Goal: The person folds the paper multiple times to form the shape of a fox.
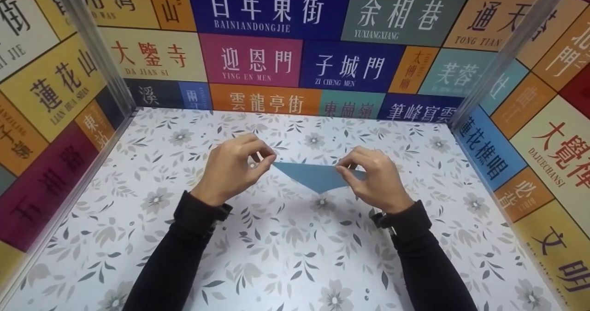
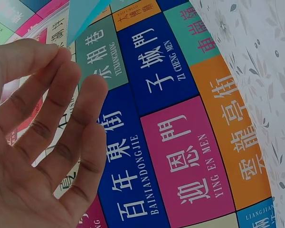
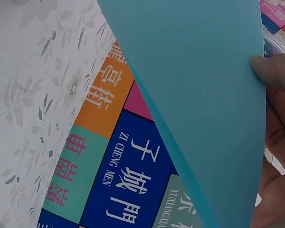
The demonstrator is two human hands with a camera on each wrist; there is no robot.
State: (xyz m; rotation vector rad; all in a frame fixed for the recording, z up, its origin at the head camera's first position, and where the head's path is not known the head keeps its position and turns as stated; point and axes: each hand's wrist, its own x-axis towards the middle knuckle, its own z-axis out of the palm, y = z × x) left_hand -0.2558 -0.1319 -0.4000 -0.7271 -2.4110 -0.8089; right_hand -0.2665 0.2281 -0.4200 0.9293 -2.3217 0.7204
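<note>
A blue sheet of paper (image 1: 313, 176), folded into a triangle, is held between both hands with one point facing down toward me. My left hand (image 1: 233, 166) pinches its left corner between thumb and index finger. In the left wrist view only a tip of the paper (image 2: 83, 19) shows, and the other fingers of the left hand (image 2: 50, 133) are loosely bent. Over on the right, my right hand (image 1: 375, 177) pinches the top edge near the right corner, covering part of it. The right wrist view shows the paper (image 3: 194, 95) large, with the right thumb (image 3: 275, 71) on its edge.
Beneath the hands is a white tabletop (image 1: 295, 255) printed with grey flowers and leaves. Colourful panels (image 1: 258, 60) with Chinese lettering stand behind it and on both sides. Clear upright edges (image 1: 108, 57) rise at the back corners.
</note>
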